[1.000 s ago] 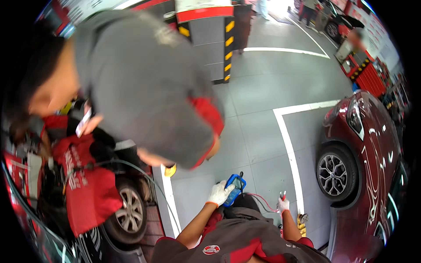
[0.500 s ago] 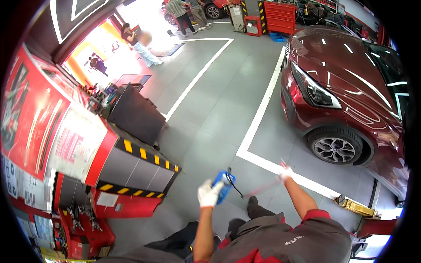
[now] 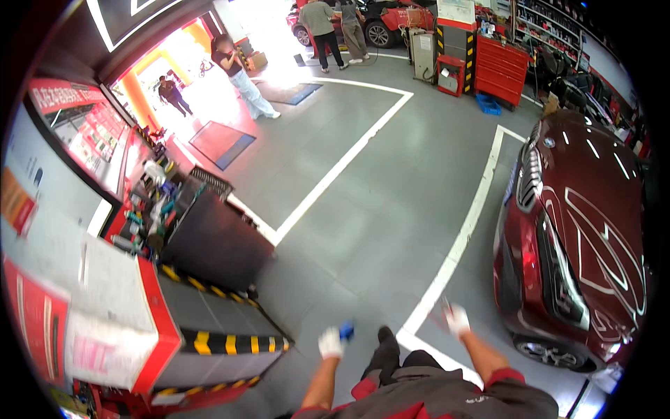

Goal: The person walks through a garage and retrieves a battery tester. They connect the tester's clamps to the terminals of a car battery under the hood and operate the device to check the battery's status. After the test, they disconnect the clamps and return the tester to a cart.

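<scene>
My left hand [image 3: 331,345], in a white glove, is closed around a blue handheld device [image 3: 347,330] low in the middle of the view. Most of the device is hidden by the glove and its kind is not clear. To the right, my white-gloved right hand [image 3: 457,320] is closed on a thin lead-like piece [image 3: 446,304], blurred, with a faint reddish streak beside it. Both hands are held out in front of me, apart from each other, above the grey floor [image 3: 356,258].
A dark red car [image 3: 586,202] stands at right. On the left are a dark tool cart [image 3: 209,234] loaded with bottles and a pillar base with yellow-black stripes [image 3: 230,344]. A red tool cabinet [image 3: 501,68] stands far back. Several people are in the distance, one in light jeans [image 3: 251,91].
My view has tilted up and I have moved forward; the tool cart and car sit closer. The left hand has turned, showing less of the blue device. Both hands appear lower.
</scene>
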Action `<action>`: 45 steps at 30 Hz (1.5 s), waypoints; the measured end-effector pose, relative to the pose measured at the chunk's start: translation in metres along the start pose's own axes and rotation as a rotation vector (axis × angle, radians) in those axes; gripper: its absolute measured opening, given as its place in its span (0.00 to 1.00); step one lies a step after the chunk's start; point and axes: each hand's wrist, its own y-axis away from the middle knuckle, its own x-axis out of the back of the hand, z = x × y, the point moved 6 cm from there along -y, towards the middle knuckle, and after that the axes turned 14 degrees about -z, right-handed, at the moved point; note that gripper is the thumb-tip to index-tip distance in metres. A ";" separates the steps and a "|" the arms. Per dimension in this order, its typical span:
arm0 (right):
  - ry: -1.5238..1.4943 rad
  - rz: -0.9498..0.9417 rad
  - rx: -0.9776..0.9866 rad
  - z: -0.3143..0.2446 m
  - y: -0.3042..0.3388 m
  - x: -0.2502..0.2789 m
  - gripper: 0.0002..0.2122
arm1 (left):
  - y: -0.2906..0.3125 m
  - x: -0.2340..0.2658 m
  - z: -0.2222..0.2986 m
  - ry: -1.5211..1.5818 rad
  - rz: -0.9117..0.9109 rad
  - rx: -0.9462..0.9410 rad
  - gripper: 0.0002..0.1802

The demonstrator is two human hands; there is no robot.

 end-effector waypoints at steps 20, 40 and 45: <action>-0.255 0.126 0.139 -0.364 -0.684 0.254 0.15 | -0.571 0.511 0.192 0.150 0.378 -0.110 0.24; -0.493 0.567 0.274 -0.442 -1.268 0.554 0.11 | -1.129 1.042 0.480 0.258 0.674 -0.340 0.23; -0.287 0.081 -0.325 -0.279 -1.385 0.457 0.18 | -1.262 0.983 0.442 0.086 0.417 -0.200 0.24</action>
